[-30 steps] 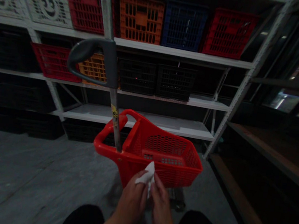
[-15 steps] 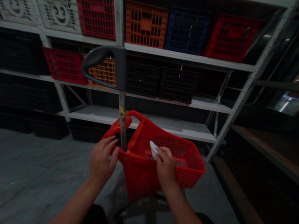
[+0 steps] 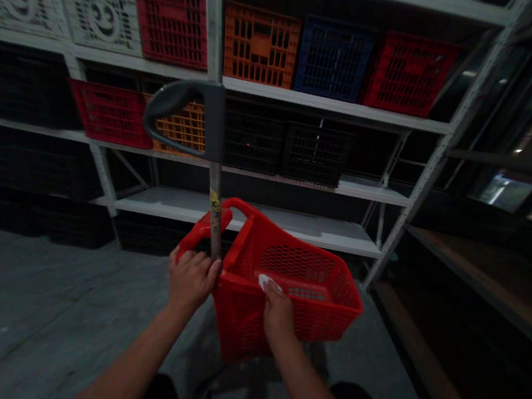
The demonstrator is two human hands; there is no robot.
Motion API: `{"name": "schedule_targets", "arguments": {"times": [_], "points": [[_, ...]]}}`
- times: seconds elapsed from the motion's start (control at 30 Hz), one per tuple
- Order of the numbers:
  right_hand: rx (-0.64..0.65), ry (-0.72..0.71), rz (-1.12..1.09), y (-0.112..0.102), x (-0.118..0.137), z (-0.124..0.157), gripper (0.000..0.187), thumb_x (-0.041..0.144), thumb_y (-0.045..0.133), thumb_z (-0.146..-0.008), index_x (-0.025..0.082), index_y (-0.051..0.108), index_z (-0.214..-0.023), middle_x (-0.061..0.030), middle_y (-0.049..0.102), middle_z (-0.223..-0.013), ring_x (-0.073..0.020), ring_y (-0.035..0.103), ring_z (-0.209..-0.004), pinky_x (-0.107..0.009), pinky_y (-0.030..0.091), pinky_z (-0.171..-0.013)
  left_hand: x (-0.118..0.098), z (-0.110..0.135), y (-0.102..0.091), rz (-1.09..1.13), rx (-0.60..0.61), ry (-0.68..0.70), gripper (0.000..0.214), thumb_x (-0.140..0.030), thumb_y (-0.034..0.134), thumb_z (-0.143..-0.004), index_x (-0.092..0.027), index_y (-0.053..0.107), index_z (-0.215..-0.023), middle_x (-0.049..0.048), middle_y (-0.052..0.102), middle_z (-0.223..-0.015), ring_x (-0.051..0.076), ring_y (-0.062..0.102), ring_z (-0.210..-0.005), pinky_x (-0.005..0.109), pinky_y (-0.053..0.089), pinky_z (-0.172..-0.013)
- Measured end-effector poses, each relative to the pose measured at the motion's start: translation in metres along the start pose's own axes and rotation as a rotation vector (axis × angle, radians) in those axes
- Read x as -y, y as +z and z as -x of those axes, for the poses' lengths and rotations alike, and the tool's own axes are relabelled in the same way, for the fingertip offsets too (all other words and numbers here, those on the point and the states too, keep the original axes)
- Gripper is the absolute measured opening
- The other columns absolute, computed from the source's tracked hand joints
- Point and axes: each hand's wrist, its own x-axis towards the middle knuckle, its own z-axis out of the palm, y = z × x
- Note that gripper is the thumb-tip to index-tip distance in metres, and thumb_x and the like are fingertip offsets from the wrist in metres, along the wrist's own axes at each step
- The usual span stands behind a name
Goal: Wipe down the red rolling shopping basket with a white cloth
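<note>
A red plastic shopping cart (image 3: 323,318) with mesh sides stands before me on dark wheels. From its left end rises a metal pole (image 3: 216,219) bearing a grey loop handle (image 3: 215,118). My left hand (image 3: 191,282) is closed over the cart's red rim, right beside the foot of the pole. My right hand (image 3: 278,311) lies at the near rim of the basket, closed on a white wipe (image 3: 268,282); whether it is cloth or paper I cannot tell. The wipe touches or nearly touches the rim. Fingertips of the right hand are partly hidden.
Behind the cart runs a white metal rack (image 3: 262,225) with an orange crate (image 3: 260,45), a blue crate (image 3: 334,60), and red, white and black ones. A darker shelf (image 3: 485,272) stands along the right. Grey concrete floor (image 3: 4,307) stretches to the left.
My left hand has come down onto the cart's rim and closed on it. The right hand has moved left and lower with the white wipe, onto the near rim.
</note>
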Motion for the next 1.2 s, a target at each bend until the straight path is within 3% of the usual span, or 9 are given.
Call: {"name": "schedule_targets", "arguments": {"times": [0.2, 0.3, 0.43, 0.5, 0.6, 0.73, 0.83, 1.03, 1.2], "points": [[0.065, -0.126, -0.112, 0.051, 0.068, -0.019, 0.047, 0.001, 0.039, -0.074, 0.013, 0.055, -0.116, -0.0098, 0.057, -0.116, -0.0169, 0.052, -0.109, -0.029, 0.039, -0.097, -0.003, -0.001, -0.001, -0.030, 0.006, 0.004, 0.031, -0.036, 0.039, -0.082, -0.020, 0.058, -0.064, 0.0025, 0.058, -0.067, 0.020, 0.047, -0.077, 0.044, 0.020, -0.095], [0.042, -0.120, -0.094, 0.045, 0.055, -0.012, 0.049, 0.000, 0.037, -0.074, 0.013, 0.052, -0.119, -0.0095, 0.055, -0.119, -0.0169, 0.049, -0.112, -0.031, 0.037, -0.099, 0.000, -0.002, -0.002, -0.009, 0.015, 0.013, 0.029, -0.036, 0.039, -0.082, -0.020, 0.059, -0.067, 0.0028, 0.059, -0.068, 0.020, 0.047, -0.078, 0.044, 0.021, -0.095], [-0.045, 0.006, -0.051, 0.000, -0.009, 0.013, 0.057, -0.002, 0.034, -0.072, 0.019, 0.049, -0.122, -0.0058, 0.055, -0.119, -0.0158, 0.050, -0.111, -0.035, 0.037, -0.098, 0.002, -0.002, 0.001, 0.018, 0.014, 0.000, 0.030, -0.035, 0.039, -0.081, -0.020, 0.059, -0.065, 0.0032, 0.058, -0.068, 0.020, 0.047, -0.078, 0.044, 0.020, -0.095], [-0.085, 0.094, -0.039, -0.015, -0.025, 0.019, 0.059, -0.004, 0.033, -0.069, 0.019, 0.049, -0.122, -0.0065, 0.056, -0.117, -0.0155, 0.053, -0.107, -0.034, 0.040, -0.096, 0.000, -0.002, 0.004, 0.005, 0.002, -0.013, 0.031, -0.035, 0.039, -0.081, -0.020, 0.058, -0.062, 0.0032, 0.057, -0.066, 0.020, 0.046, -0.077, 0.045, 0.019, -0.095], [-0.079, 0.073, -0.025, -0.006, -0.010, 0.012, 0.056, -0.004, 0.033, -0.070, 0.017, 0.053, -0.118, -0.0073, 0.059, -0.114, -0.0156, 0.055, -0.105, -0.033, 0.041, -0.095, -0.003, -0.002, 0.005, -0.012, -0.018, -0.033, 0.031, -0.035, 0.038, -0.081, -0.020, 0.057, -0.061, 0.0033, 0.056, -0.065, 0.020, 0.045, -0.076, 0.045, 0.017, -0.096], [-0.018, -0.078, 0.006, 0.034, 0.036, -0.010, 0.047, 0.000, 0.037, -0.074, 0.017, 0.057, -0.113, -0.0077, 0.060, -0.112, -0.0165, 0.053, -0.107, -0.033, 0.039, -0.096, -0.003, -0.003, 0.005, -0.004, -0.014, -0.025, 0.030, -0.035, 0.039, -0.080, -0.020, 0.058, -0.062, 0.0034, 0.056, -0.066, 0.020, 0.045, -0.077, 0.046, 0.018, -0.095], [0.021, -0.100, 0.045, 0.044, 0.043, -0.014, 0.044, 0.002, 0.039, -0.075, 0.015, 0.058, -0.112, -0.0097, 0.059, -0.114, -0.0175, 0.052, -0.108, -0.033, 0.039, -0.096, 0.001, -0.004, 0.005, -0.030, -0.012, -0.009, 0.031, -0.035, 0.038, -0.081, -0.020, 0.058, -0.063, 0.0031, 0.056, -0.066, 0.020, 0.046, -0.077, 0.045, 0.019, -0.095], [-0.005, -0.111, 0.053, -0.004, 0.003, 0.002, 0.051, -0.001, 0.037, -0.070, 0.021, 0.059, -0.110, -0.0047, 0.059, -0.113, -0.0150, 0.053, -0.105, -0.032, 0.040, -0.094, 0.007, -0.005, 0.008, -0.033, -0.001, 0.005, 0.030, -0.035, 0.038, -0.080, -0.020, 0.058, -0.062, 0.0033, 0.057, -0.067, 0.020, 0.046, -0.076, 0.046, 0.020, -0.094], [-0.175, -0.042, 0.061, -0.029, 0.011, -0.003, 0.043, -0.002, 0.040, -0.067, 0.018, 0.063, -0.097, -0.0061, 0.060, -0.094, -0.0168, 0.053, -0.092, -0.033, 0.042, -0.087, 0.005, -0.005, 0.009, -0.036, -0.015, 0.004, 0.029, -0.034, 0.039, -0.080, -0.021, 0.059, -0.064, 0.0028, 0.057, -0.066, 0.020, 0.046, -0.076, 0.046, 0.020, -0.094]]}}
